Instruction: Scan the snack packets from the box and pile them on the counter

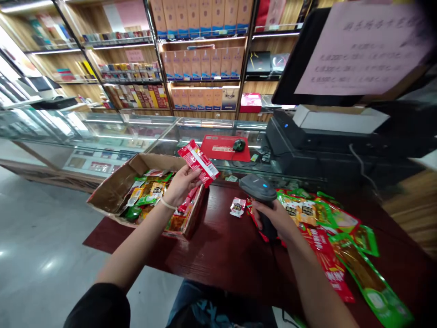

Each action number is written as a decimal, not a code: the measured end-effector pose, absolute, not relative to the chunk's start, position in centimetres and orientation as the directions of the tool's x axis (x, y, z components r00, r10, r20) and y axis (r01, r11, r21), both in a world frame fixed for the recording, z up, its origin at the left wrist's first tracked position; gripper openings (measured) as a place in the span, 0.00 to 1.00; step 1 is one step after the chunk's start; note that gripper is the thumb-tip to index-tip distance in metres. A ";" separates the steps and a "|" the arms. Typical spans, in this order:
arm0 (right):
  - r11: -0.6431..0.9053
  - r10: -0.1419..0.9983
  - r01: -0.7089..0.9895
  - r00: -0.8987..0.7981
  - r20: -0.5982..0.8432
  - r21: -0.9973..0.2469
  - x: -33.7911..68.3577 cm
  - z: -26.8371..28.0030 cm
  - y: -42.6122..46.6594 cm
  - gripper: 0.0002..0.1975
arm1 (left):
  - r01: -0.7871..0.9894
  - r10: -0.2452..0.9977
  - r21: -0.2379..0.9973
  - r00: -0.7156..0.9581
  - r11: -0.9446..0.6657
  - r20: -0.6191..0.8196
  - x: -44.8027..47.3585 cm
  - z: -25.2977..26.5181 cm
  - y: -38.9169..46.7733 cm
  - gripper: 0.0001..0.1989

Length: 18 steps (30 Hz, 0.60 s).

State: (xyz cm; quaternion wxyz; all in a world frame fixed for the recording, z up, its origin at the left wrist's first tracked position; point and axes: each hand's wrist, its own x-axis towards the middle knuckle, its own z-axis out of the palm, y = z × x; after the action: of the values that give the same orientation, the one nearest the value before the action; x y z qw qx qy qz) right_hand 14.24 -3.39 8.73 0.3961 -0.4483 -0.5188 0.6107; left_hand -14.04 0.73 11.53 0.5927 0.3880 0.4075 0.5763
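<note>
Pinched in my left hand (184,183) is a red snack packet (198,161), its white barcode strip facing up. This hand is above the right rim of an open cardboard box (114,189) that holds many small snack packets (150,193). My right hand (273,216) is wrapped round the handle of a dark barcode scanner (258,189), whose blue light is lit and whose head points toward the far left. A small white and red packet (238,207) lies on the table just left of the scanner. Green, yellow and red packets (317,218) are piled beside my right hand.
A dark red table (208,250) bears the box and the pile. Behind it stand a glass counter (164,136) with a red mouse pad (218,148) and a black mouse (239,145). A monitor with a pink paper sign (362,54) rises at right. Stocked shelves (205,64) line the back.
</note>
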 end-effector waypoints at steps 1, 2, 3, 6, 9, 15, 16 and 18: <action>-0.151 0.952 -0.009 -0.272 -0.143 -0.988 14.6 8.7 -3.6 0.21 | -0.375 0.999 0.926 -0.001 0.042 -0.046 -13.0 11.4 0.7 0.18; -0.151 0.955 0.000 -0.260 -0.146 -0.989 14.9 8.8 -3.8 0.21 | -0.380 0.998 0.923 -0.006 0.051 -0.058 -12.2 11.3 0.6 0.17; -0.150 0.957 0.007 -0.249 -0.147 -0.989 15.2 8.8 -4.1 0.22 | -0.384 0.998 0.921 -0.011 0.059 -0.069 -11.5 11.1 0.6 0.17; -0.167 0.961 0.004 -0.222 -0.163 -0.986 15.6 9.1 -4.7 0.20 | -0.392 0.997 0.917 -0.003 0.071 -0.078 -10.4 10.5 0.4 0.18; -0.190 0.960 -0.014 -0.212 -0.182 -0.982 15.4 9.2 -5.2 0.19 | -0.375 0.997 0.923 0.020 0.082 -0.080 -10.2 9.9 0.3 0.19; -0.146 0.958 0.036 -0.243 -0.150 -0.989 14.8 8.9 -5.4 0.18 | -0.242 0.998 0.969 -0.014 0.057 -0.062 -10.4 9.1 0.4 0.19; -0.150 0.959 0.033 -0.240 -0.153 -0.988 14.8 8.8 -5.4 0.18 | -0.235 0.998 0.971 -0.015 0.049 -0.054 -10.3 9.0 0.4 0.19; -0.162 0.962 0.023 -0.221 -0.163 -0.987 15.0 8.7 -5.4 0.18 | -0.235 0.999 0.971 0.002 0.036 -0.037 -10.1 8.8 0.4 0.21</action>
State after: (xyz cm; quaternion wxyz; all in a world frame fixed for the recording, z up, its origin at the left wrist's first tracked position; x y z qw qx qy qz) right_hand 15.05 -5.45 8.68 0.3971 -0.4815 -0.5113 0.5908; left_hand -10.08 0.44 8.83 0.5640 0.4274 0.4472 0.5469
